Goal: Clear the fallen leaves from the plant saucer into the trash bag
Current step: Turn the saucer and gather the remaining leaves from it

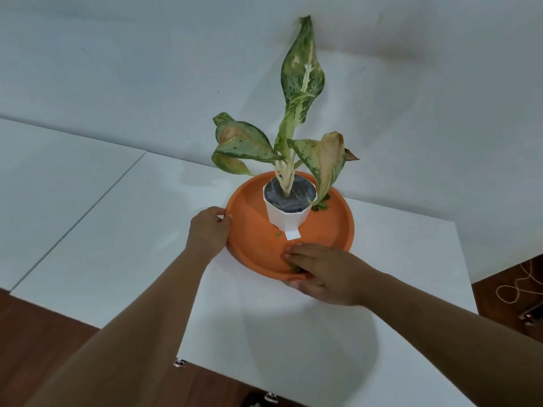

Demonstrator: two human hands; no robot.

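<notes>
The orange saucer (252, 248) sits on the white table (264, 333) and carries a white pot (289, 220) with a variegated plant (299, 92). Green leaf scraps (294, 268) lie at its near rim, others (320, 204) beside the pot. The right hand (320, 274) lies loosely open over the near scraps; whether it pinches any is unclear. The left hand (209, 230) grips the saucer's left rim.
</notes>
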